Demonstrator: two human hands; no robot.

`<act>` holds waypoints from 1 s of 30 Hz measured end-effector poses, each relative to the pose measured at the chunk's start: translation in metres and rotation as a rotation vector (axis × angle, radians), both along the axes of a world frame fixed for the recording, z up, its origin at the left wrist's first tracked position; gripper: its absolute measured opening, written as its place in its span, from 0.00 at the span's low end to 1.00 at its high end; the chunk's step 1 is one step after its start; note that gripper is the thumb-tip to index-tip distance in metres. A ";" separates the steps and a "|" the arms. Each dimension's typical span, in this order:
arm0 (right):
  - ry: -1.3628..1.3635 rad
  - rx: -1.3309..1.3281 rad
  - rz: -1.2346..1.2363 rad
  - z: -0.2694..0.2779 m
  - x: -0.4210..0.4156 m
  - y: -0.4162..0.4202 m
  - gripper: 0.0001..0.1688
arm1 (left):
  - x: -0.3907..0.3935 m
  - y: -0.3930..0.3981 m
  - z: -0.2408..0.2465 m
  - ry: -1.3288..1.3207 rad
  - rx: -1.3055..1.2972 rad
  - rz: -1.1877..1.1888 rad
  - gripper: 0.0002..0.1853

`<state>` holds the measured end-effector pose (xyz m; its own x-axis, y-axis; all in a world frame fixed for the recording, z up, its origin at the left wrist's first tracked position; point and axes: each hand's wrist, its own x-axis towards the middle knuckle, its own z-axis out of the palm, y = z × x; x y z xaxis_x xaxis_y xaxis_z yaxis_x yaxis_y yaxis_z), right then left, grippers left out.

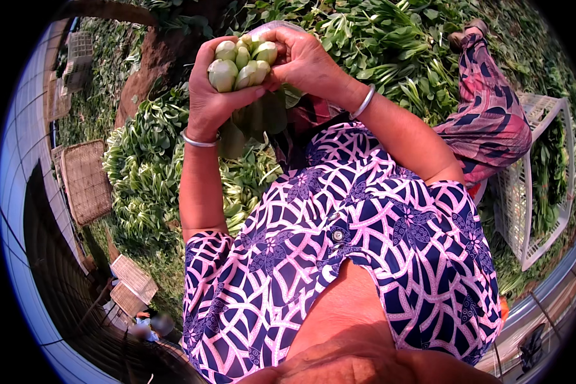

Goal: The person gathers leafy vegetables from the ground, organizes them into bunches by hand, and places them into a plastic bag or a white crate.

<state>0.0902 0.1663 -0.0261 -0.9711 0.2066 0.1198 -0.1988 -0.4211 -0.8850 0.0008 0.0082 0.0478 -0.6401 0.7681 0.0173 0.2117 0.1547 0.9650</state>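
Note:
A bunch of bok choy (240, 65) is raised in front of me with its pale cut stem ends turned towards the camera. Its dark leaves (264, 115) hang below. My left hand (211, 84) wraps around the bunch from the left, thumb along the near side. On the opposite side, my right hand (307, 60) has curled fingers and thumb pressed against the stems. Part of the bunch and several right fingertips are hidden. Something translucent and whitish (281, 25) shows just beyond the right hand; what it is cannot be made out.
Loose bok choy (389, 38) lies beyond my hands, and piled bunches (139, 177) lie to the left. A white plastic crate (518, 201) with greens stands at right by my bent leg (494, 115). More crates (84, 180) stand at far left. A person (146, 329) is in the distance.

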 end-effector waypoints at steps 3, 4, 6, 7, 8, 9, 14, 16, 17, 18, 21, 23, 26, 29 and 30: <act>0.068 0.140 -0.133 0.017 -0.017 -0.003 0.31 | 0.000 0.006 0.030 0.398 -0.038 0.019 0.40; 0.096 0.145 -0.134 0.018 -0.022 -0.004 0.32 | -0.002 0.005 0.037 0.510 -0.077 -0.012 0.41; 0.109 0.012 -0.093 0.010 -0.029 -0.006 0.32 | -0.002 0.010 0.040 0.529 -0.110 -0.017 0.40; 0.110 -0.054 -0.075 0.002 -0.030 -0.008 0.32 | -0.003 0.013 0.039 0.533 -0.126 -0.022 0.40; 0.101 -0.062 -0.102 -0.008 -0.031 -0.010 0.31 | -0.009 0.014 0.026 0.429 -0.144 -0.017 0.38; 0.069 -0.094 -0.115 -0.014 -0.025 -0.013 0.30 | -0.013 0.015 0.013 0.396 -0.103 -0.018 0.39; -0.039 -0.275 -0.153 -0.031 -0.006 -0.016 0.26 | -0.029 0.015 -0.028 -0.023 -0.020 0.045 0.39; -0.036 -0.244 -0.145 -0.030 -0.004 -0.014 0.25 | -0.028 0.018 -0.023 -0.074 -0.013 0.049 0.37; -0.034 -0.230 -0.139 -0.030 -0.004 -0.013 0.24 | -0.030 0.019 -0.023 -0.112 -0.006 0.042 0.37; -0.029 -0.219 -0.143 -0.031 -0.004 -0.012 0.24 | -0.033 0.020 -0.022 -0.147 0.000 0.033 0.36; -0.028 -0.193 -0.134 -0.032 -0.004 -0.010 0.23 | -0.045 0.019 -0.022 -0.235 -0.013 0.029 0.35; -0.045 -0.185 -0.102 -0.030 -0.004 -0.008 0.23 | -0.048 0.017 -0.022 -0.279 -0.029 0.032 0.34; -0.049 -0.225 -0.073 -0.031 -0.004 -0.007 0.23 | -0.046 0.019 -0.013 -0.332 -0.045 0.041 0.32; -0.056 -0.217 -0.127 -0.034 -0.008 -0.011 0.22 | -0.039 0.025 -0.008 -0.300 -0.067 0.076 0.32; -0.050 -0.294 -0.149 -0.033 -0.008 -0.013 0.19 | -0.035 0.026 -0.007 -0.231 -0.069 0.049 0.32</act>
